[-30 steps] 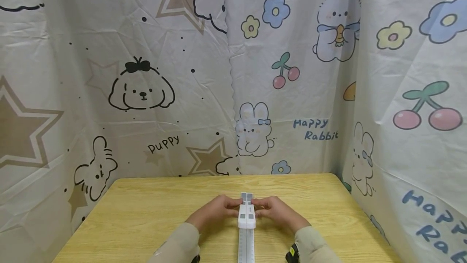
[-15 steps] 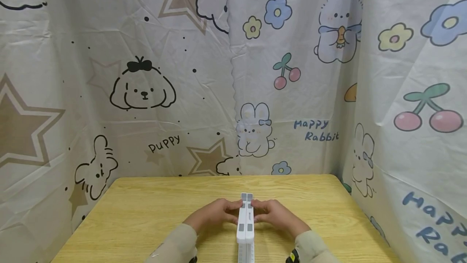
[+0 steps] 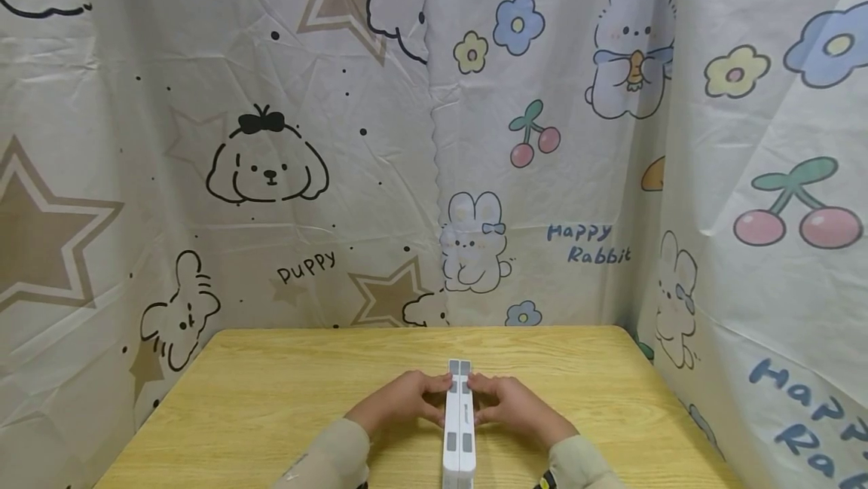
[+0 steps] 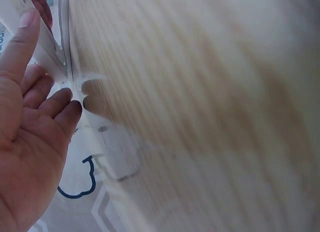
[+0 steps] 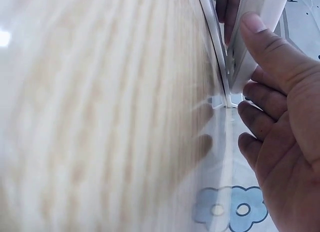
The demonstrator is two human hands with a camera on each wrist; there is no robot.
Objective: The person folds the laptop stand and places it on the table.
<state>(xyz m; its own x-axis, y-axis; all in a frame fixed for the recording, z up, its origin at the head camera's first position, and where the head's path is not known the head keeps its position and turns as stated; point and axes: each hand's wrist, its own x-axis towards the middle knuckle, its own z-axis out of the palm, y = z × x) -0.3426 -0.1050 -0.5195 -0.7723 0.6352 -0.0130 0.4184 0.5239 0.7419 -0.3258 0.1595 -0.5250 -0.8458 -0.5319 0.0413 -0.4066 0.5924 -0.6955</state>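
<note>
A white folding laptop stand (image 3: 459,417) with grey pads lies lengthwise near the table's middle, its two narrow halves side by side. My left hand (image 3: 405,396) holds its left side near the far end, and my right hand (image 3: 513,402) holds the right side opposite. In the left wrist view, the thumb (image 4: 22,39) lies along the white stand (image 4: 49,62) with fingers bent beneath. The right wrist view shows the right thumb (image 5: 265,34) against the side of the stand, the other fingers curled below. The stand's near end reaches the bottom edge of the head view.
The wood-grain table (image 3: 291,376) has rounded far corners. A pale curtain (image 3: 380,172) printed with puppies, rabbits and flowers hangs behind it and along both sides.
The stand's upper pad-bearing part has moved toward me and now covers the notched strip that showed earlier. Both hands stay at its sides, with the thumbs shifted slightly nearer.
</note>
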